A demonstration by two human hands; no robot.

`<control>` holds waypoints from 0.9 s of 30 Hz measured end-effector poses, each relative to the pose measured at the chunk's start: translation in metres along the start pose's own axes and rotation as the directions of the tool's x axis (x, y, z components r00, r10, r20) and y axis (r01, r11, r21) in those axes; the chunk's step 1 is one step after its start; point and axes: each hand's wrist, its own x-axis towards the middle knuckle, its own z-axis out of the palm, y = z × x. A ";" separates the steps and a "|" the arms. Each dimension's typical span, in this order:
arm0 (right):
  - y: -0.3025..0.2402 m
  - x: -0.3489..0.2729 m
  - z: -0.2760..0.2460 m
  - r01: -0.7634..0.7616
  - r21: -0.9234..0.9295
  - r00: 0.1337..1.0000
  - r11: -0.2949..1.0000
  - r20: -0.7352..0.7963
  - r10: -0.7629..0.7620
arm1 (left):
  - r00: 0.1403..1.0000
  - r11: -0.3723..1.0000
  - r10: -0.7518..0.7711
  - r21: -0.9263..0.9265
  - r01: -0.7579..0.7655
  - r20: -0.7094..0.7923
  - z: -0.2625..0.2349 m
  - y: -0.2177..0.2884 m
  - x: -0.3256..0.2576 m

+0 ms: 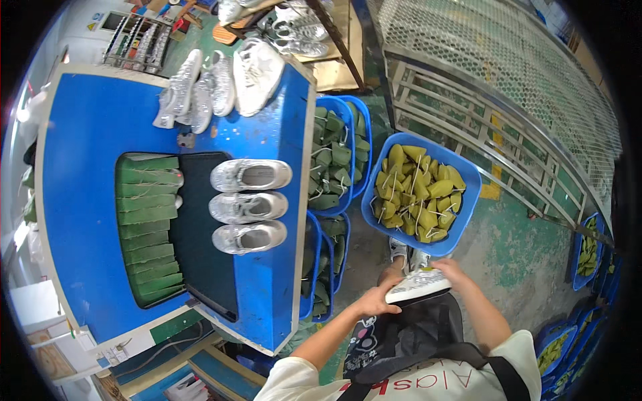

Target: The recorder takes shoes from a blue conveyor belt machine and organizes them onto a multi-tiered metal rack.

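In front of my body I hold a silver-and-white sneaker [416, 287], tilted so that its white sole edge faces me. My left hand [376, 301] grips one end of it, thumb along the sole. At the other end, my right hand [451, 272] is closed on the shoe by its opening, where a small bit of yellow-green shows. Some of the right fingers are hidden behind the shoe. Just beyond my hands stands a blue basin [473, 190] heaped with yellow-green shoe lasts [422, 194], several with white cords.
At left is a blue machine [80, 200] with green strips [148, 230] hanging in its opening. Three silver sneakers [249, 207] lie on its dark belt [197, 234]; more stand on top. Blue tubs [351, 144] of dark green lasts flank it. A metal mesh rack [495, 87] stands at right.
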 end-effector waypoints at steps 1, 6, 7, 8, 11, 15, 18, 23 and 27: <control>0.024 0.025 0.000 -0.095 0.098 0.994 0.991 0.062 0.089 | 1.000 1.000 -0.005 -0.005 0.005 0.017 0.001 -0.011 0.007; 0.216 0.076 0.038 -0.415 0.158 0.904 0.896 0.180 0.387 | 0.916 0.909 -0.390 0.201 0.366 0.096 0.005 -0.062 -0.011; 0.198 0.054 0.060 -0.485 0.294 0.872 0.824 0.239 0.428 | 0.887 0.874 -0.452 0.249 0.417 0.100 0.007 -0.074 -0.022; 0.186 0.044 0.061 -0.554 0.278 0.830 0.785 0.256 0.496 | 0.865 0.849 -0.494 0.261 0.460 0.082 0.012 -0.072 -0.021; 0.196 0.036 0.046 -0.685 0.304 0.722 0.662 0.411 0.557 | 0.832 0.835 -0.515 0.339 0.434 0.206 -0.003 -0.068 0.010; 0.204 0.038 -0.001 -0.563 0.333 0.795 0.756 0.467 0.386 | 0.865 0.869 -0.475 0.246 0.430 0.164 -0.002 -0.025 0.019; 0.069 -0.078 0.017 -0.556 0.065 0.748 0.829 0.474 0.465 | 0.929 0.933 -0.343 0.169 0.319 0.139 -0.004 0.053 -0.054; -0.057 -0.220 0.024 -0.411 -0.083 0.799 0.908 0.447 0.403 | 0.953 0.958 -0.287 0.026 0.285 0.101 -0.031 0.168 -0.160; -0.116 -0.259 0.047 0.370 0.114 0.896 0.922 0.218 -0.386 | 0.959 0.946 0.245 0.252 -0.204 -0.145 -0.052 0.202 -0.200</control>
